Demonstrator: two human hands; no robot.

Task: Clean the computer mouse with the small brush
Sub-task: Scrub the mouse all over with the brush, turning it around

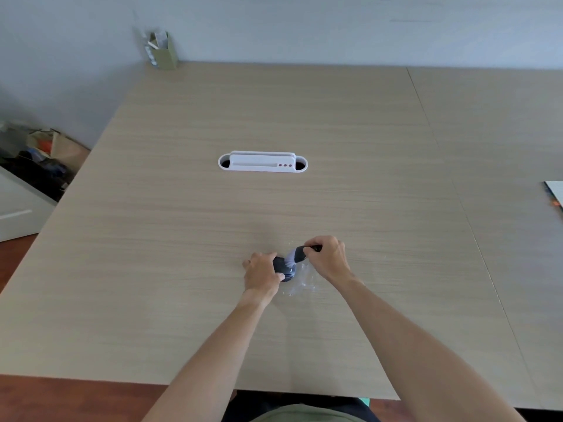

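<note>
A dark computer mouse [285, 269] rests on the light wooden table [189, 208], a little in front of the table's middle. My left hand [262, 274] grips it from the left side and covers much of it. My right hand [327, 257] pinches the dark handle of a small brush [300, 253]. The brush's pale bristles point down-left and touch the top of the mouse. A crumpled clear plastic wrapper [300, 283] lies on the table just to the right of the mouse, under my right wrist.
A white cable-port cover [262, 162] is set into the table beyond my hands. A green box of papers [163, 51] stands at the far left corner by the wall. Cluttered bags [39, 156] sit left of the table. A book's edge [556, 194] shows at right.
</note>
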